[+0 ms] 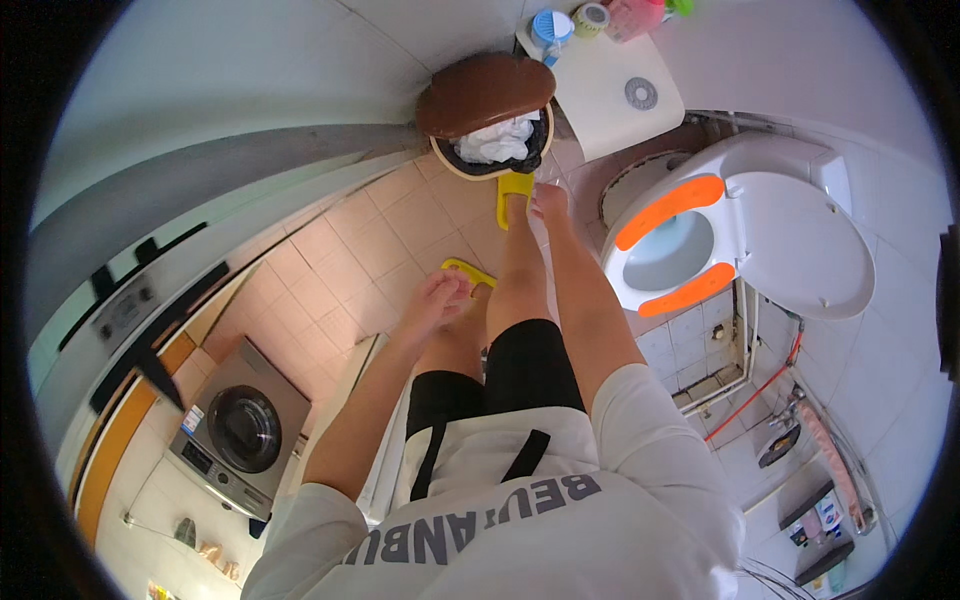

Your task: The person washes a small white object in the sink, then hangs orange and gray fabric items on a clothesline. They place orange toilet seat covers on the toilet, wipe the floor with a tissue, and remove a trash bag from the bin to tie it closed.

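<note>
My left hand (443, 297) hangs in front of my left leg, above a yellow slipper (466, 268) on that foot. Its fingers are loosely bent and slightly apart, with nothing visible in them. Farther forward, my right hand (550, 203) is closed beside my right shin; what it holds, if anything, is too small to make out. Just beyond it stands a waste bin (438, 152) lined with a black bag (538, 148). Crumpled white paper (495, 142) fills its top, and its brown lid (485, 95) is tipped back. Another yellow slipper (515, 184) lies against the bin.
To the right is a toilet (618, 265) with its lid (800, 245) up and orange pads (670, 212) on the seat. Behind the bin, a white surface (600, 100) carries a blue-lidded container (551, 28) and bottles. A washing machine (243, 425) stands at left on the tiled floor (375, 240).
</note>
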Motion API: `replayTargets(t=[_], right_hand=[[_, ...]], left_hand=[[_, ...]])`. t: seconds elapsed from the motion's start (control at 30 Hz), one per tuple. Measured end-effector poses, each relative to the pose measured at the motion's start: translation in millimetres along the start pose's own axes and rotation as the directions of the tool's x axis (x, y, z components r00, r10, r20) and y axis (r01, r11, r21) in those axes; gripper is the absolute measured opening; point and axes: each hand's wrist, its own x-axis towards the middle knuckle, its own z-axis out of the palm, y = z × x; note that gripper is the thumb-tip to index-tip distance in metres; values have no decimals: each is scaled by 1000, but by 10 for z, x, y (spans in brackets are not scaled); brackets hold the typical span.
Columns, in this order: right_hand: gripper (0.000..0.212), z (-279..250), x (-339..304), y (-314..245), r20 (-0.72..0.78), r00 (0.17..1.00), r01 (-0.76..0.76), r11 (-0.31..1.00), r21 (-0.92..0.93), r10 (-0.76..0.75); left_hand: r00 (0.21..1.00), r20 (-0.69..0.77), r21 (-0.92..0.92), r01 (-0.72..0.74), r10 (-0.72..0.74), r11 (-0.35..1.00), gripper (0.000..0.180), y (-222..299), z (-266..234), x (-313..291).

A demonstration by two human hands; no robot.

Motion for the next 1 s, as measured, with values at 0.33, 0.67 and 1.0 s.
replayTargets(t=[0.33,0.67,1.0], right_hand=[[30,104,104,-560,-62,977,194,972,-130,-203],[30,-62,-1178,-629,-8,897,422,850,314,-443],[34,-174,-1503,-786,-109,869,476,876,-80,-483]], left_hand=[[999,-39,11,22,-21,1000,32,-337,-115,841],[980,108,-351,195,-167,916,37,-335,272,1909],[965,119,-567,260,-234,782,27,-389,518,2827]])
